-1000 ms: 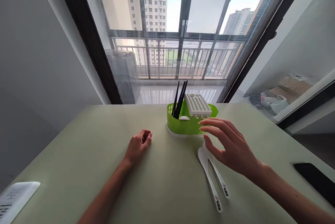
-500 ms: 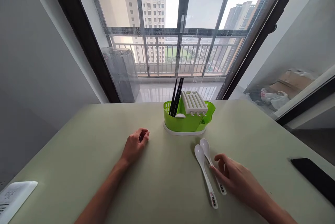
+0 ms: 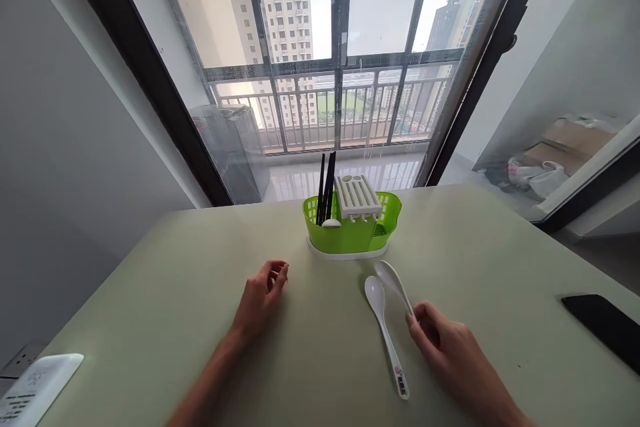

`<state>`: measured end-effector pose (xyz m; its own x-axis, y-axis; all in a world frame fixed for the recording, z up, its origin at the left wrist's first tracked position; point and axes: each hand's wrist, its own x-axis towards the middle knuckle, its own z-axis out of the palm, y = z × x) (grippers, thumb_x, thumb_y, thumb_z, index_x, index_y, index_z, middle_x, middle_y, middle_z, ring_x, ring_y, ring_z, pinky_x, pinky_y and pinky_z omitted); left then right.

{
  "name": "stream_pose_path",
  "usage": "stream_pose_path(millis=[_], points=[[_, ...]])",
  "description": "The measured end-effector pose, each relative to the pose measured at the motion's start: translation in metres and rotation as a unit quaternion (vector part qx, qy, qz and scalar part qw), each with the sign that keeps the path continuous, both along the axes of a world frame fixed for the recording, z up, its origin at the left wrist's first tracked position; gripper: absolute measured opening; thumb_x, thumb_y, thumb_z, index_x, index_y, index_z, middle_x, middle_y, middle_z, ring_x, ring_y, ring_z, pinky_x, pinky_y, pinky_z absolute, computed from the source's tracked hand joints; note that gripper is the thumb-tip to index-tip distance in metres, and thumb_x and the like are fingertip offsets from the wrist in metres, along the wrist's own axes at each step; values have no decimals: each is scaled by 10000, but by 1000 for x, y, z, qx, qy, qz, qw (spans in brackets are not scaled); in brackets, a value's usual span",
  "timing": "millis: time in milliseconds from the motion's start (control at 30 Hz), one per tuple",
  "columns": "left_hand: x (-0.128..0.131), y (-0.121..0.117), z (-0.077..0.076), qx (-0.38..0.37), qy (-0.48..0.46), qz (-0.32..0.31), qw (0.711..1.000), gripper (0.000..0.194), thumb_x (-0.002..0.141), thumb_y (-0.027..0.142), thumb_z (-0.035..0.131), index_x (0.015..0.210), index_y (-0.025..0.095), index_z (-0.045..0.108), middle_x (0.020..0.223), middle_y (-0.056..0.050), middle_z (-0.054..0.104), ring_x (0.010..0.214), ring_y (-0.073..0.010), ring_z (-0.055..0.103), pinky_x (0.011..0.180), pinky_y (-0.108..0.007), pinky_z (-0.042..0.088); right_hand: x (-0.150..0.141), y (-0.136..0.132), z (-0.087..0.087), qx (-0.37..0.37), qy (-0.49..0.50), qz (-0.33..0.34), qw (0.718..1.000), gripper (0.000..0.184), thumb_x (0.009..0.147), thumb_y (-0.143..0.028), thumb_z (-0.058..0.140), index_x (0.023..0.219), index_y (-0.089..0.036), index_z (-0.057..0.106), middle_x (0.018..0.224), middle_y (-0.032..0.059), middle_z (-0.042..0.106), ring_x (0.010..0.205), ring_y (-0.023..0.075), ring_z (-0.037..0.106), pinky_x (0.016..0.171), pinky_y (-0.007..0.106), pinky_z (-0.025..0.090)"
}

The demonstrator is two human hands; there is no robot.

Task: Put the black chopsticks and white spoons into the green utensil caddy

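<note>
My right hand [image 3: 447, 340] pinches a white spoon [image 3: 393, 280] partway along its handle; the bowl end points up and left, slightly raised from the table. A second white spoon [image 3: 385, 330] lies flat just left of it, with a small printed mark near the handle's end. On the table, my left hand [image 3: 263, 294] rests with loosely curled fingers and holds nothing. Beyond both hands stands a green cutlery holder [image 3: 345, 237] with a white base and a white slatted rack [image 3: 357, 197]. Black chopsticks [image 3: 326, 190] stand in its left part, beside a white spoon [image 3: 331, 222] head over the rim.
A black phone-like slab [image 3: 605, 327] lies at the table's right. At the left edge is a white device [image 3: 43, 384]. The pale green table [image 3: 215, 254] reaches to a glass window, with a balcony railing [image 3: 370, 104] outside.
My right hand has closed on the right spoon's handle and lifted it a little off the table. The view has shifted slightly. My left hand stays about where it was.
</note>
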<state>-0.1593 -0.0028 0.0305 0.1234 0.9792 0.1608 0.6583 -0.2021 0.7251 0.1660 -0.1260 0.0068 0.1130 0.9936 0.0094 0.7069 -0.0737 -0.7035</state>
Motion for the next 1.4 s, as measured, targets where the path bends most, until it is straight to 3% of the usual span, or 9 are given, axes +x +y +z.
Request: stream_pose_path(millis=[133,200,367,500,600,767,900,1067,1400], points=[[38,-33,35,-52,-40,-125,990,367,1006,492,479,1230,222,585,1010,-44,704,688,-129,619,638,-244,499,-15,-8,25,16,75,107,991,403,1028,-537,391,761,-244,464,589,-60,427,533,126,394,523,232,342],[54,-47,57,-109,-51,-201,972,395,1020,497,455,1295,235,566,945,-26,707,631,-118,595,617,-236,500,-21,-10,39,-10,98,173,980,408,1028,-526,414,746,-237,474,604,-49,459,562,125,421,539,223,362],[58,-60,93,-147,19,-259,955,459,1039,542,380,925,228,695,655,4,615,574,-134,544,575,-234,464,-27,-9,59,-51,177,242,953,415,989,-574,510,756,-233,550,653,-24,504,629,136,474,563,220,399],[26,-47,107,-93,19,-162,982,427,1022,558,426,984,239,707,591,27,584,542,-141,551,573,-245,475,-17,-4,50,-48,290,241,925,367,982,-599,518,1067,-255,612,704,-39,489,634,133,485,604,232,452],[0,-31,122,49,12,-20,999,406,1023,547,430,1054,236,688,594,37,593,551,-146,583,608,-257,493,-3,-4,28,-28,284,168,944,374,991,-585,506,1147,-256,591,724,-40,482,639,136,480,587,228,444],[-11,-7,147,229,116,102,961,329,1033,470,446,1170,268,666,688,39,626,594,-144,607,650,-257,471,13,-14,-16,-4,238,50,970,395,970,-610,514,1088,-253,635,694,-43,507,584,137,453,527,238,388],[5,13,145,314,218,99,919,339,1054,425,416,1199,259,673,765,17,658,601,-141,595,624,-243,417,16,-21,-31,30,222,17,975,413,969,-617,506,1093,-254,659,692,-35,552,569,138,490,515,230,409],[30,38,128,313,344,54,884,379,1082,386,357,1285,290,662,918,-15,741,595,-163,596,526,-256,285,16,-22,-32,35,147,102,983,329,1008,-505,500,1111,-243,669,714,-19,611,551,127,547,524,208,466],[60,56,96,226,303,-35,925,383,1065,315,366,1274,300,686,1155,-53,755,741,-197,679,585,-268,369,16,-21,-28,60,107,107,987,328,1021,-475,480,1106,-226,678,709,-10,632,547,130,580,523,207,493]])
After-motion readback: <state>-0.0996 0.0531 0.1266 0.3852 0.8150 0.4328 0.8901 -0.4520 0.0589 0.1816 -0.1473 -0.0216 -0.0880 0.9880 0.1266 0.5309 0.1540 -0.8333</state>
